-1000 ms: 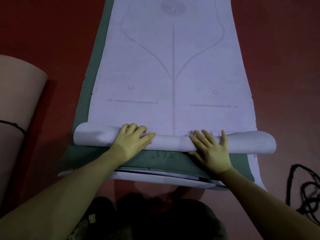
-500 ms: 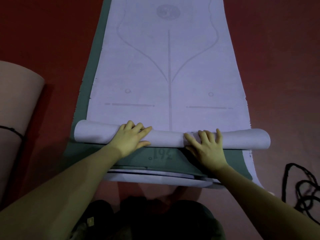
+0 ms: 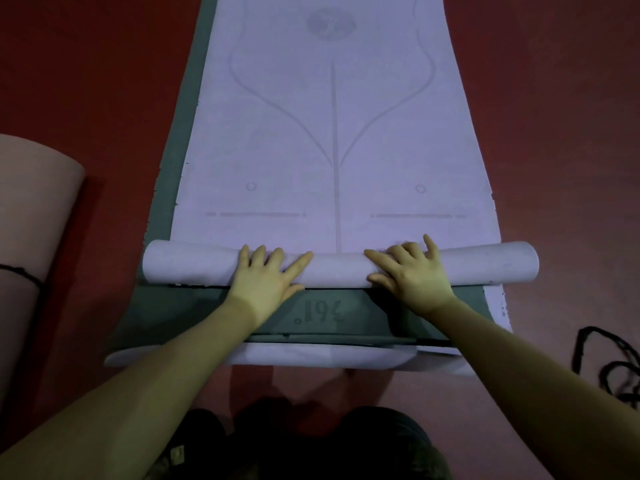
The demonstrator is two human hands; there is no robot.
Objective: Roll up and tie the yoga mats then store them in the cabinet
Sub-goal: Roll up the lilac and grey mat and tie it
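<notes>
A lilac yoga mat (image 3: 332, 161) with printed alignment lines lies stretched away from me on top of a dark green mat (image 3: 180, 161). Its near end is rolled into a thin tube (image 3: 194, 266) lying across the mats. My left hand (image 3: 266, 278) presses flat on the tube left of centre, fingers spread. Right of centre, my right hand (image 3: 412, 275) presses on the tube with straight fingers. Behind the tube the green mat's near end (image 3: 325, 313) is bare and shows printed numerals. A further lilac mat edge (image 3: 311, 356) pokes out underneath.
At the left edge lies a rolled pinkish mat (image 3: 31, 216) tied with a black cord (image 3: 20, 273). A loose black cord (image 3: 609, 365) lies on the red floor (image 3: 554, 133) at the right. My dark-clothed knees (image 3: 311, 445) are at the bottom.
The tube has rolled a little further away from me under both hands, baring more of the green mat's near end and its numerals.
</notes>
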